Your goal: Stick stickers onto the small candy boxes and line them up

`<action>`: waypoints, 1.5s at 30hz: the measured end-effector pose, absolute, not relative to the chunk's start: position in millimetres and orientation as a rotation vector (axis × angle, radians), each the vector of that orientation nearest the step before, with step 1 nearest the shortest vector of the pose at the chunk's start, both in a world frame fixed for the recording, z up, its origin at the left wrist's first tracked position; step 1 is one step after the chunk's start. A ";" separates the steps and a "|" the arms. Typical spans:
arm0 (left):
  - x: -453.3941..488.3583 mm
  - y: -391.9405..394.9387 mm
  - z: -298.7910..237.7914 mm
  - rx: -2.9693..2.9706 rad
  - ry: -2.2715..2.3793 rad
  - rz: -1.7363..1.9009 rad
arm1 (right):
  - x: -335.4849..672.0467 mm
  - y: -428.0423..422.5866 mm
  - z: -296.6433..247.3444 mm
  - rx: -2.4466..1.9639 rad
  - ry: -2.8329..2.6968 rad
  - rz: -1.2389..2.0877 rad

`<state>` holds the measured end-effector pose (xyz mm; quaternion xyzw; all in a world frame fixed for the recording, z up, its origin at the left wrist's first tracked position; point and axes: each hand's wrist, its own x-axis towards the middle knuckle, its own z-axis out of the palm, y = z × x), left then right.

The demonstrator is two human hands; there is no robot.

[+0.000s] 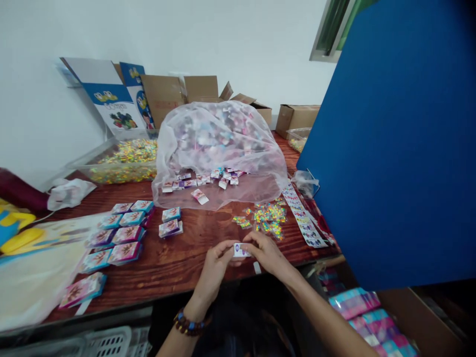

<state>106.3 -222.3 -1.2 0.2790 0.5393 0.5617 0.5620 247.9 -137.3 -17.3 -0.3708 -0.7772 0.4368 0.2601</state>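
Note:
My left hand [213,270] and my right hand [266,253] meet at the front edge of the wooden table [174,263]. Together they pinch a small white packet [241,249] with a purple print, fingers closed on its two ends. A beaded bracelet [188,325] sits on my left wrist. Just beyond my right hand lies a loose heap of small bright candies [267,218]. Farther back a big translucent plastic bag [219,148] spills more small packets [203,181] onto the table.
Rows of small colourful boxes [119,233] lie at the left. A clear tub of candies [124,161] and cardboard cartons [174,91] stand at the back. A sticker strip [303,218] lies at the right beside a tall blue panel [401,144]. Stacked pink packs [372,322] fill a carton at lower right.

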 end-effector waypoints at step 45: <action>114.0 -213.6 -34.1 0.615 1.279 1.410 | 239.9 -132.7 -45.9 -1.093 -1.776 1.577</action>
